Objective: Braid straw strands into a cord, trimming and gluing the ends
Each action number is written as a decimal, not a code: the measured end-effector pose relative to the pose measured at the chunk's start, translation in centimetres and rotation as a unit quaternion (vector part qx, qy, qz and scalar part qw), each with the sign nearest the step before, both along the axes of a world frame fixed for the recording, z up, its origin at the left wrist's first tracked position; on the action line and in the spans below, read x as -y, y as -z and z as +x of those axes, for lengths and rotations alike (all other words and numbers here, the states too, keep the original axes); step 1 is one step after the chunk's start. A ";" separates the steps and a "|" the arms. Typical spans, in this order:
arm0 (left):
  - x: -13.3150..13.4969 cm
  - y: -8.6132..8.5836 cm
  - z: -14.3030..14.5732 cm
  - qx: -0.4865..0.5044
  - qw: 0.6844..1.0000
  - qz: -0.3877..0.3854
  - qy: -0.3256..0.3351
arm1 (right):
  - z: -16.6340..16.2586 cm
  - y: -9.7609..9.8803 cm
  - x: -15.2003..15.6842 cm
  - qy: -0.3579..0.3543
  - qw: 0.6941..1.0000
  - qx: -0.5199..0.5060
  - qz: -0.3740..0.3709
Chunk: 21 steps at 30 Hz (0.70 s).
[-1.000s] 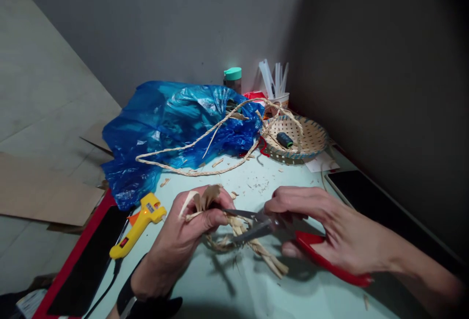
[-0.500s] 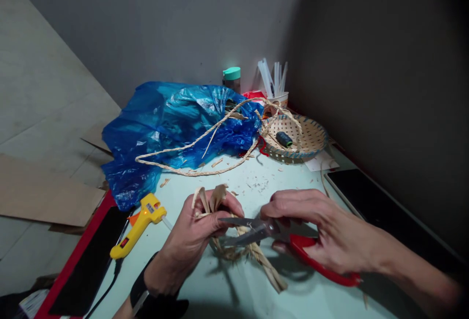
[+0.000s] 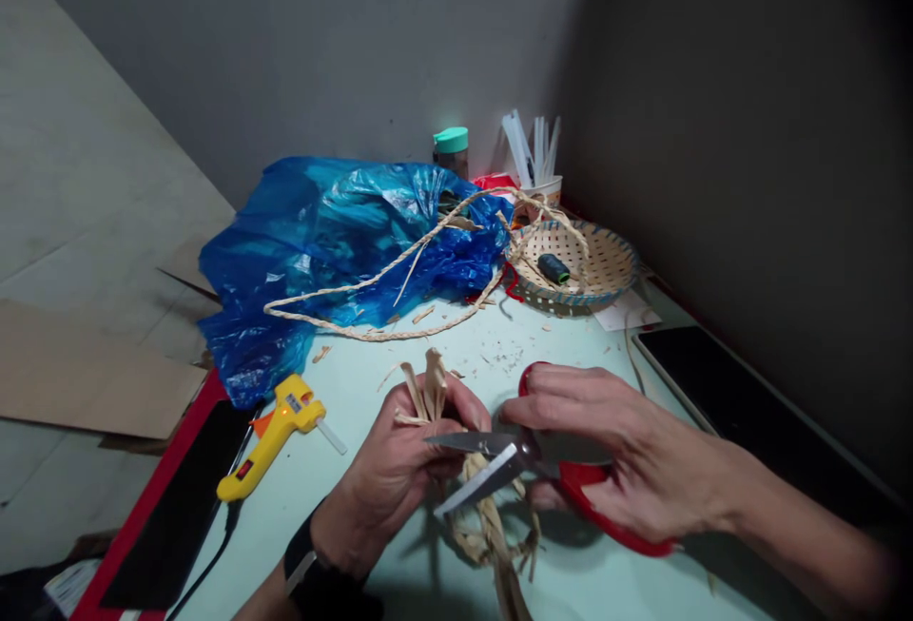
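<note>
My left hand (image 3: 410,455) is closed on a bundle of dry, straw-coloured plant fibre (image 3: 497,545). Loose strip ends stick up above the thumb, while a twisted, knotted part hangs below the fingers. My right hand (image 3: 606,440) grips the red handles of a pair of scissors (image 3: 517,459). The blades are spread and point left, the upper one reaching the left thumb and the lower one crossing the fibre. Whether the blades touch the fibre cannot be told.
A yellow glue gun (image 3: 267,440) lies at the left. Behind are a blue plastic bag (image 3: 314,231), a braided cord (image 3: 342,324), a woven basket (image 3: 606,269) with a thread spool (image 3: 553,268), and a cup (image 3: 546,191) of glue sticks. A dark-screened tablet (image 3: 706,374) lies at the right.
The scissor blades have spread wider. My left hand has moved slightly right with the fibre, and the hanging part has swung down toward me.
</note>
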<state>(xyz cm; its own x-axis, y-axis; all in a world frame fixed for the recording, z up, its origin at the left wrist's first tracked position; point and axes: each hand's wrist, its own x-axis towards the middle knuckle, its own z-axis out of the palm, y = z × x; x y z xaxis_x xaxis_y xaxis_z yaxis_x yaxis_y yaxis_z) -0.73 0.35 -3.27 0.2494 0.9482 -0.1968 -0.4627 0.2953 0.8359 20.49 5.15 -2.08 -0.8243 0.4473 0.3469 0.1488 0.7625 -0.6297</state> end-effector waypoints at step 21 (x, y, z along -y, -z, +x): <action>0.3 0.0 1.5 0.105 0.994 -0.002 0.006 | -0.2 1.0 -0.1 -0.009 0.999 -0.016 0.034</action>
<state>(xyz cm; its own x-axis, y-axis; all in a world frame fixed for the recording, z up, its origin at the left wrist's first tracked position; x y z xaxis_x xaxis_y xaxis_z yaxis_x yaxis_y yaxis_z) 0.76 0.09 -3.31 0.2958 0.9445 -0.1426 -0.6233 0.3040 0.7205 20.28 5.22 -3.09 -0.8199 0.4070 0.4027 0.1145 0.8057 -0.5811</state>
